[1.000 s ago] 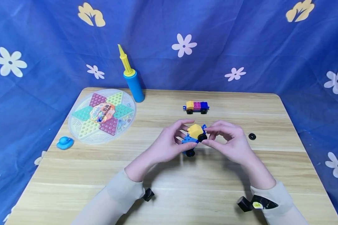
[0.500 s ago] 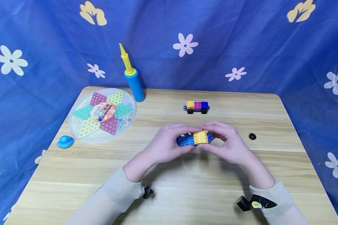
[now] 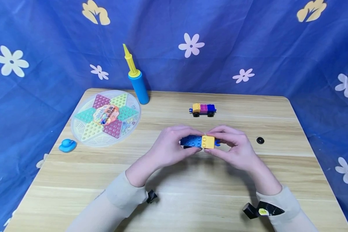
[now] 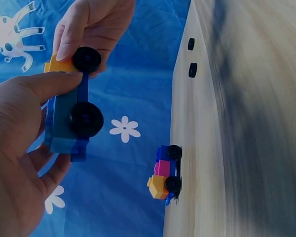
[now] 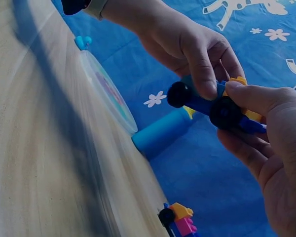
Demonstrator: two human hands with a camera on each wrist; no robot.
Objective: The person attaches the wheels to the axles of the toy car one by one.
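We hold a small brick car [image 3: 199, 141] in the air between our two hands, just above the wooden table [image 3: 191, 199]. Our left hand [image 3: 169, 148] grips the blue end, thumb curled under the chassis beside a black wheel [image 4: 85, 120], fingers wrapped over the top. Our right hand [image 3: 235, 148] pinches the other end, where a yellow brick [image 3: 208, 142] sits on the blue base, with a fingertip resting against the wheel nearest it. Both hands are narrowed onto the car, neither spread wide. We judge that we are in the middle of seating the yellow brick on the blue base, squeezing top against bottom from both sides. The next move, as we read it, calls for an even press straight down on the studs while the left hand steadies the base, and a check that the wheels on our side turn freely. Beyond our fingertips stands a second car [image 3: 203, 109] of yellow, pink and blue bricks, well apart from us. A loose black wheel [image 3: 260, 140] lies to the outside of our right hand. Far off past our left hand are a round checkers board [image 3: 105, 117], a blue pump [image 3: 137, 80] and a small blue duck [image 3: 67, 145].
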